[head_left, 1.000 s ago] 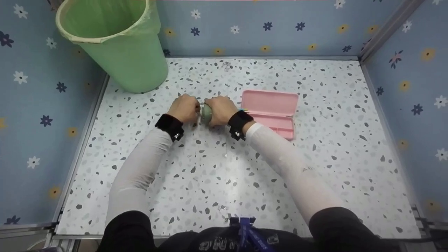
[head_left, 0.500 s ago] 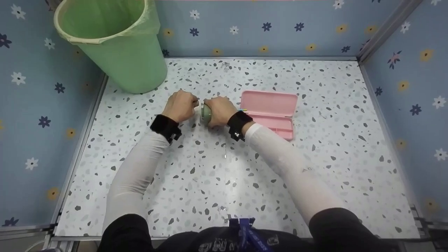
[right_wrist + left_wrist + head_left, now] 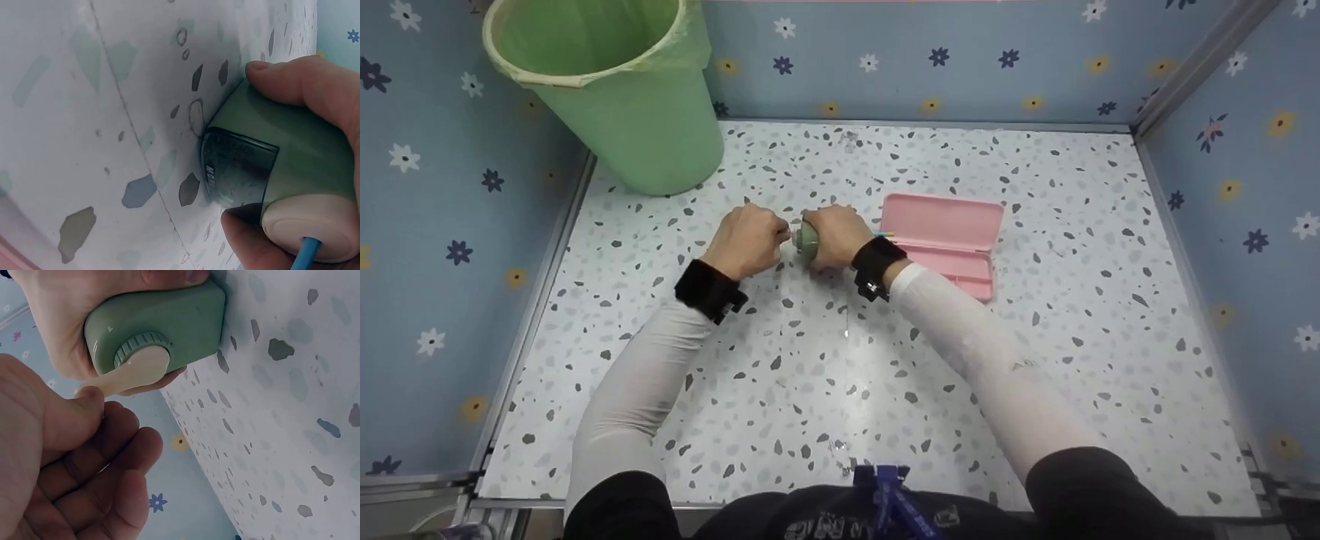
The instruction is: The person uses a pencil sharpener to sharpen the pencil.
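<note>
My right hand (image 3: pixel 838 234) grips a green pencil sharpener (image 3: pixel 191 323) against the speckled table, its fingers and thumb on opposite sides of the body. A cream crank (image 3: pixel 140 368) sticks out from a ribbed collar on the sharpener's left end. The thumb of my left hand (image 3: pixel 67 455) presses the crank's tip against the curled forefinger, while the other fingers bend loosely below. In the right wrist view, a blue pencil (image 3: pixel 306 253) sits in the round cream holder (image 3: pixel 315 228) opposite the crank. A dark see-through shavings window (image 3: pixel 239 169) shows on the sharpener's side.
Just right of my right hand lies an open pink pencil case (image 3: pixel 937 221), its lid tilted back. A tall green bin (image 3: pixel 660 135) stands at the back left. Flower-patterned walls (image 3: pixel 900 82) border the table at the back and sides.
My left hand has shifted left and then back toward my body, with the crank's angle changing. My right hand and the sharpener stay nearly in place.
</note>
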The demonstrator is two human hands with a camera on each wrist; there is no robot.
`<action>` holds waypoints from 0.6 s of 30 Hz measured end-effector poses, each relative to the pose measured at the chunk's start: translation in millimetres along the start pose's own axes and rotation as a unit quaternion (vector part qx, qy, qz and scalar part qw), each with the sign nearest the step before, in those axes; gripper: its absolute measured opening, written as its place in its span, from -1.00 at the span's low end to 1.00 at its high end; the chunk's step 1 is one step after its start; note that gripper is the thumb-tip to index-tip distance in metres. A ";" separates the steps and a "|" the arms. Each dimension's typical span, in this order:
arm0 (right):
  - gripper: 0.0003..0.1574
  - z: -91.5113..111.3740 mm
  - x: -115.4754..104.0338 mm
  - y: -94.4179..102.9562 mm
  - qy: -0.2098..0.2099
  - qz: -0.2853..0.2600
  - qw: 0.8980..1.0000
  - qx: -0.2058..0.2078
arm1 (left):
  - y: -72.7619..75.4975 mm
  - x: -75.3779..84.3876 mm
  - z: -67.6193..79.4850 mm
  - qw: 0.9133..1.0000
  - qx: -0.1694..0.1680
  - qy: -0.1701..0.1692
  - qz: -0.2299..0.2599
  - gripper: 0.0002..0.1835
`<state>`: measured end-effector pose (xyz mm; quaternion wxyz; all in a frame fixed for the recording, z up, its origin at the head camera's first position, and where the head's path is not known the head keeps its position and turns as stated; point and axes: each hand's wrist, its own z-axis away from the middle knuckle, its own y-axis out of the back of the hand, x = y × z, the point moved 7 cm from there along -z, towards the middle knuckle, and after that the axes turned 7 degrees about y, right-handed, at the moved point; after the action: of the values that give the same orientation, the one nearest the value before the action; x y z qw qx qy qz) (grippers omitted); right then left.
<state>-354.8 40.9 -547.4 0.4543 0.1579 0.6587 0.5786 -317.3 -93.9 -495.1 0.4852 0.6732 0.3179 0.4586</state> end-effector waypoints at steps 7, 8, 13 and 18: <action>-0.36 1.4 3.2 5.6 0.001 0.015 1.000 0.009 | -19.8 2.0 13.1 0.999 -0.032 -0.028 0.032 -0.76; -0.38 1.1 2.9 5.8 0.003 0.016 1.000 0.011 | -23.8 0.4 14.6 0.998 -0.040 -0.027 0.036 -0.74; -0.34 -0.2 -1.3 4.6 0.011 0.004 1.000 0.013 | -39.1 -9.5 17.3 0.997 -0.057 -0.003 0.054 -0.73; -0.32 0.0 -2.1 -0.2 0.004 0.002 1.000 0.007 | -52.7 -19.3 12.0 0.994 -0.089 0.037 0.042 -0.81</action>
<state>-353.6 39.3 -546.7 0.4496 0.1606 0.6643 0.5752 -312.6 -97.8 -552.2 0.5112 0.6227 0.2651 0.5298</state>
